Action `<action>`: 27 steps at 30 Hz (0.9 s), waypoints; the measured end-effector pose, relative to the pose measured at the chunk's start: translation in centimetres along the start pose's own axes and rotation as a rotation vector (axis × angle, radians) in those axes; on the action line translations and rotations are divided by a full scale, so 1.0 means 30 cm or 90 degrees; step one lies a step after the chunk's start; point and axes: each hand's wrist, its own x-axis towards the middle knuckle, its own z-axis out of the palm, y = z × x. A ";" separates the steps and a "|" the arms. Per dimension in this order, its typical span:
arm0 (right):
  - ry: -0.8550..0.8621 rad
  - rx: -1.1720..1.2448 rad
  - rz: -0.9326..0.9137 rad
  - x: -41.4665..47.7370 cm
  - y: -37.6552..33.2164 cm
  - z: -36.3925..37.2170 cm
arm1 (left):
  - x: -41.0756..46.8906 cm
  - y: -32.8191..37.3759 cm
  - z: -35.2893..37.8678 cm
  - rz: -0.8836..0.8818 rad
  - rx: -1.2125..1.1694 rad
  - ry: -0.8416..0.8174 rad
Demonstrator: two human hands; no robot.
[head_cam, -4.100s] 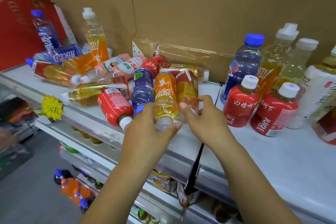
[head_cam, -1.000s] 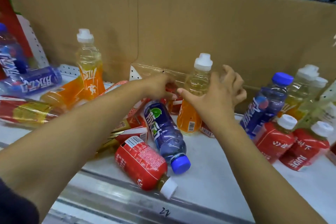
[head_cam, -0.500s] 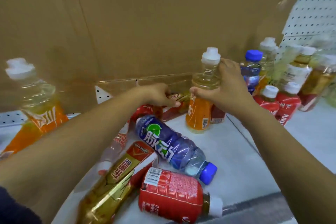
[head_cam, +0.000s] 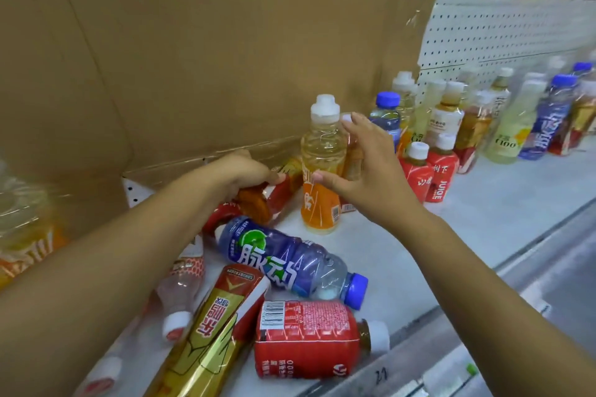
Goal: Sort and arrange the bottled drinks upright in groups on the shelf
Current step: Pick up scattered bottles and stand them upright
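An orange-labelled bottle (head_cam: pixel 321 203) with a white cap stands upright on the white shelf (head_cam: pixel 467 219). My right hand (head_cam: pixel 371 171) hovers just right of it, fingers spread, thumb at its label; a second bottle (head_cam: pixel 353 167) stands partly hidden behind the palm. My left hand (head_cam: pixel 245 171) is closed on a lying red-and-gold bottle (head_cam: pixel 258 203) by the cardboard. In front lie a blue bottle (head_cam: pixel 290 261), a red juice bottle (head_cam: pixel 309 338), a gold-and-red bottle (head_cam: pixel 209 332) and a clear bottle (head_cam: pixel 183 280).
Several upright bottles (head_cam: pixel 445 126) stand grouped at the right, with two red juice bottles (head_cam: pixel 429 177) in front. A cardboard sheet (head_cam: pixel 225 74) and a pegboard (head_cam: pixel 500 32) back the shelf. A blurred upright orange bottle (head_cam: pixel 29 235) is at far left.
My right hand has let go of the orange-labelled bottle and its fingers have spread. My left hand stays on the lying bottle. The view has swung to the right.
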 end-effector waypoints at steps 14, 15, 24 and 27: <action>-0.225 0.490 0.264 -0.025 -0.225 0.041 | -0.420 -0.134 -0.031 0.134 -0.295 0.155; -0.240 0.513 0.262 -0.018 -0.246 0.045 | -0.451 -0.141 -0.019 0.168 -0.304 0.149; -0.123 0.336 0.111 -0.064 -0.257 -0.031 | -0.458 -0.162 -0.072 0.211 -0.222 0.078; -0.050 0.268 0.119 -0.088 -0.219 -0.047 | -0.365 -0.181 -0.092 0.123 -0.039 0.142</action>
